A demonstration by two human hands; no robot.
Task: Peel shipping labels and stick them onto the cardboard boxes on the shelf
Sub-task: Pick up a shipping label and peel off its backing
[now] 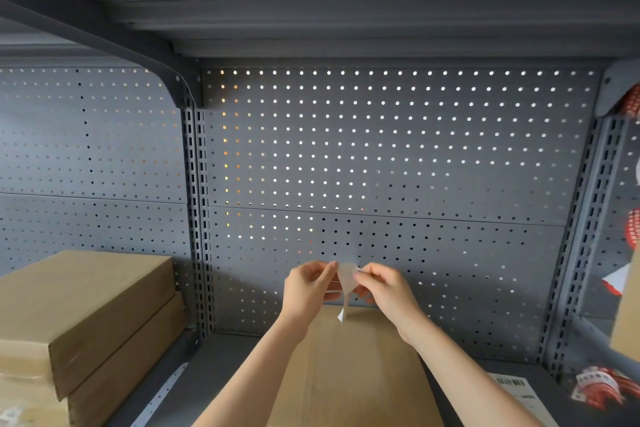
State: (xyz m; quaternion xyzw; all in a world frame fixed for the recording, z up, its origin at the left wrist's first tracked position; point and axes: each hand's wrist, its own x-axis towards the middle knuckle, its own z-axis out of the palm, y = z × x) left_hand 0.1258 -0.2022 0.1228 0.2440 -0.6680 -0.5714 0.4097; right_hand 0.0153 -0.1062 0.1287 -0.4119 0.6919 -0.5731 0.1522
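Both hands meet above a flat cardboard box (353, 374) lying on the grey shelf in front of me. My left hand (308, 288) and my right hand (384, 288) pinch a small curled shipping label (346, 279) between their fingertips. Its white corner hangs down toward the box's far edge. The label and its backing seem to be partly separated, though I cannot make out which hand has which layer. No label shows on the visible top of the box.
Two stacked cardboard boxes (86, 315) sit on the shelf at the left. A printed label sheet (519, 392) lies on the shelf at the right, beside red-and-white packets (599, 388). A perforated grey back panel (381, 166) and an upper shelf close in the bay.
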